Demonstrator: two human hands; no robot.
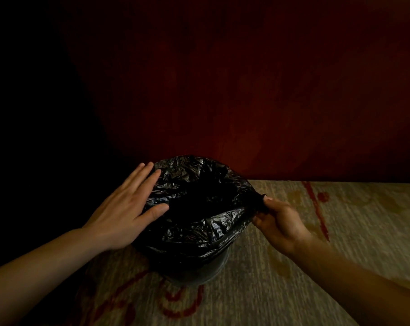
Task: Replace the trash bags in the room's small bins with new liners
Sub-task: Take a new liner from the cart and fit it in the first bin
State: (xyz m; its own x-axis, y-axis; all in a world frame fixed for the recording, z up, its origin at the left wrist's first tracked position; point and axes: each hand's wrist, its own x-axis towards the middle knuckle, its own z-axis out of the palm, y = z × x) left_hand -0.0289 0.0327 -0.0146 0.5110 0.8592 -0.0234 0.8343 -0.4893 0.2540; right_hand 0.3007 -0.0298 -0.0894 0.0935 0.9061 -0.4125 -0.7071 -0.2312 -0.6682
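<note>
A: Position of bin?
B: Dark red panel [246, 90] at 12 o'clock. On the patterned carpet [340, 255] at 6 o'clock stands the bin [199, 274], with the black liner [199, 208] draped over its rim.
A: Hands?
B: Left hand [126, 210], 9 o'clock of the liner: fingers straight, flat on the plastic. Right hand [281, 222], 3 o'clock: pinches the gathered liner edge.

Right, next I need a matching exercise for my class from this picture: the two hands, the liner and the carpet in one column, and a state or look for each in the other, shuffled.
Column one
1. left hand
2. right hand
3. black liner
4. carpet

Column two
A. beige with red markings
B. pinches the liner's edge
C. fingers straight, flat on the plastic
D. crinkled, draped over the bin

Pairs: 1-C, 2-B, 3-D, 4-A
</note>
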